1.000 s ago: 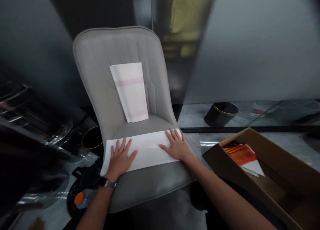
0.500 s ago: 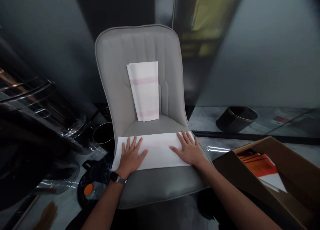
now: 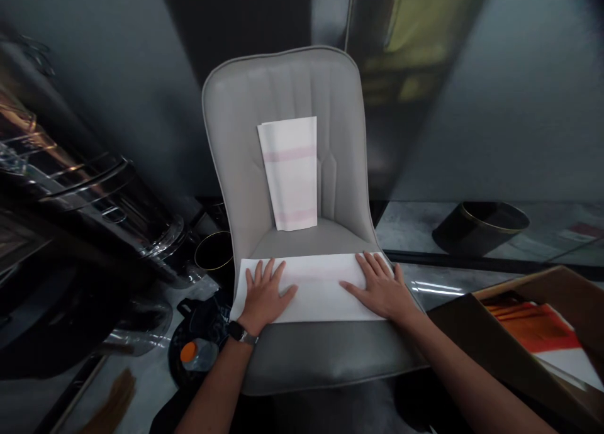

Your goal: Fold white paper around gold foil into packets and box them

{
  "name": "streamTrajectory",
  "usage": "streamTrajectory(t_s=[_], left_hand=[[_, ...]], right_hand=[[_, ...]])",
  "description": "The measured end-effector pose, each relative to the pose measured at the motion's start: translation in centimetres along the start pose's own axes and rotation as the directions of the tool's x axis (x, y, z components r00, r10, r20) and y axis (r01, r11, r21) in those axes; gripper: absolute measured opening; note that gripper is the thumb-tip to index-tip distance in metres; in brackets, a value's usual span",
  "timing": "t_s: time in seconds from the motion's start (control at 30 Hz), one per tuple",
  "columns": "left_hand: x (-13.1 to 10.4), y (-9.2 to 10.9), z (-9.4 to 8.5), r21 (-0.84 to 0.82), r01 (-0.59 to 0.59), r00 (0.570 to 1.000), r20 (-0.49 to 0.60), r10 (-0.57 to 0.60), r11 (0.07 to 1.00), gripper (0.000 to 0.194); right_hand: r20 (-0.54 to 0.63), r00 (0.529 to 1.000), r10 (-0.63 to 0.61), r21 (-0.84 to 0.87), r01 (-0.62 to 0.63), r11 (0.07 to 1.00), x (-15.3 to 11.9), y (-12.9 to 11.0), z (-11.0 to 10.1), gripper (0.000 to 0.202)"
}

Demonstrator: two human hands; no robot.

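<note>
A white sheet (image 3: 311,299), folded into a wide strip with a faint pink band, lies across the seat of a grey padded chair (image 3: 302,358). My left hand (image 3: 265,295) rests flat on the strip's left part, fingers spread, a watch on the wrist. On its right end lies my right hand (image 3: 380,285), palm down with the fingers apart. Neither hand grips anything. Behind the strip, a second folded white sheet (image 3: 292,185) with pink bands leans upright against the chair's backrest (image 3: 344,107).
An open cardboard box (image 3: 561,283) with orange and white printed items stands at right. On the left are a bottle with an orange cap (image 3: 187,352), a black bin (image 3: 213,250) and a shiny dark cylinder (image 3: 141,214). Glass panels (image 3: 438,138) rise behind the chair.
The view has shifted, so the chair and both sheets appear farther right. Both hands remain spread flat on the strip.
</note>
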State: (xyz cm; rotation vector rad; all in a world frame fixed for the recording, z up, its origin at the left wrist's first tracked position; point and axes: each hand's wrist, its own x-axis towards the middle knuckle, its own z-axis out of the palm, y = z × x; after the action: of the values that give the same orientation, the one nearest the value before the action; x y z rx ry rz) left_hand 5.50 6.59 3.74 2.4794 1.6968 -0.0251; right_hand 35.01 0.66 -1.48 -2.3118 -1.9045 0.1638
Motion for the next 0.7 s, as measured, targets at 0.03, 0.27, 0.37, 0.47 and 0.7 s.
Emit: streamTrajectory(t_s=[0.03, 0.27, 0.37, 0.47, 0.7], left_hand=[[0.0, 0.0, 0.1, -0.003, 0.000, 1.000, 0.001, 0.000, 1.000, 0.069], [-0.1, -0.1, 0.7, -0.010, -0.004, 1.000, -0.009, 0.004, 1.000, 0.072], [-0.2, -0.1, 0.7, -0.012, -0.005, 1.000, -0.002, 0.005, 1.000, 0.076], [-0.3, 0.0, 0.7, -0.007, 0.003, 1.000, -0.015, -0.003, 1.000, 0.076], [-0.2, -0.1, 0.5, 0.044, -0.024, 0.999, -0.033, 0.026, 0.999, 0.074]], right_hand=[[-0.004, 1.000, -0.003, 0.002, 0.003, 1.000, 0.0, 0.0, 0.1, 0.093], [0.023, 1.000, 0.014, 0.000, -0.014, 1.000, 0.0, 0.0, 0.3, 0.096], [0.042, 0.999, 0.032, -0.004, -0.032, 0.999, -0.1, 0.0, 0.1, 0.097], [0.049, 0.998, 0.033, -0.002, -0.033, 0.999, -0.1, 0.0, 0.2, 0.098], [0.104, 0.990, 0.092, -0.010, -0.091, 0.996, 0.1, -1.0, -1.2, 0.103]])
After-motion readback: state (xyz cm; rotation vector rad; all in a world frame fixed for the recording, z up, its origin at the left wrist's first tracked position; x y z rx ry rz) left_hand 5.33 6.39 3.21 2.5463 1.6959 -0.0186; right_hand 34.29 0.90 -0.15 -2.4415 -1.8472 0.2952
